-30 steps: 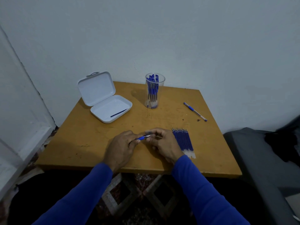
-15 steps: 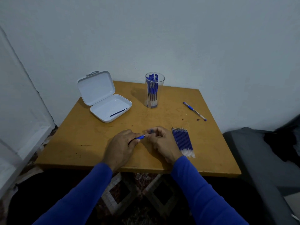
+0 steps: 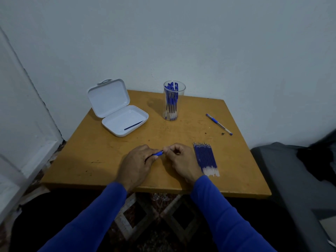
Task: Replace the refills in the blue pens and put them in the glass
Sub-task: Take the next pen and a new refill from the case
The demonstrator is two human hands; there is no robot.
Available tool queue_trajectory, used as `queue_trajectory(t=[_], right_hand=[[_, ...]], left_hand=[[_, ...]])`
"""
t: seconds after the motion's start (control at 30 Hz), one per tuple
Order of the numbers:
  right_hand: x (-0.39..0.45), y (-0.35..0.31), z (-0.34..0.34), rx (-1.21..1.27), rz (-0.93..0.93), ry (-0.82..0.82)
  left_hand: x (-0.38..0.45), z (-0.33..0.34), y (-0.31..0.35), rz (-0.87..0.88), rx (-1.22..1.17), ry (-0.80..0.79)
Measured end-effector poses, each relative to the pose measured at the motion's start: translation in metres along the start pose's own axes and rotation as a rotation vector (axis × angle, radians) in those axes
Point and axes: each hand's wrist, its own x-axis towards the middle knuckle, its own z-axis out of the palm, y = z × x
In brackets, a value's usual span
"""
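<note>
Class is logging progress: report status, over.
Both hands, left and right, on a pen. Glass holds pens; one pen loose. Nothing in the way.

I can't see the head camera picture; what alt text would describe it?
A person's left hand and right hand hold a blue pen between them over a wooden table. Beside the right hand lies a row of refills; farther back stand a glass of blue pens, an open white case and a loose pen.
</note>
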Motion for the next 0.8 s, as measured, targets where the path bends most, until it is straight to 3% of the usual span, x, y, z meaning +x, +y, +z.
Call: queue_trajectory(t=[0.13,0.37,0.47,0.57,0.67,0.8], right_hand=[[-0.001,0.001,-0.008,0.106,-0.049,-0.094],[0.0,-0.001,-0.001,0.004,0.0,0.0],[-0.001,-0.003,-0.005,0.12,0.005,0.01],[0.0,-0.003,-0.005,0.186,0.069,0.12],[0.004,-0.003,-0.002,0.0,0.092,0.254],[0.007,-0.009,0.003,-0.314,0.078,0.31]], left_hand=[[0.0,0.0,0.001,0.0,0.015,-0.012],[0.001,0.0,0.001,-0.012,0.004,-0.023],[0.0,-0.001,0.002,-0.024,-0.005,-0.017],[0.0,-0.001,0.003,-0.032,-0.01,-0.005],[-0.001,-0.002,0.005,-0.029,-0.016,0.003],[-0.001,-0.001,0.003,-0.05,-0.047,0.009]])
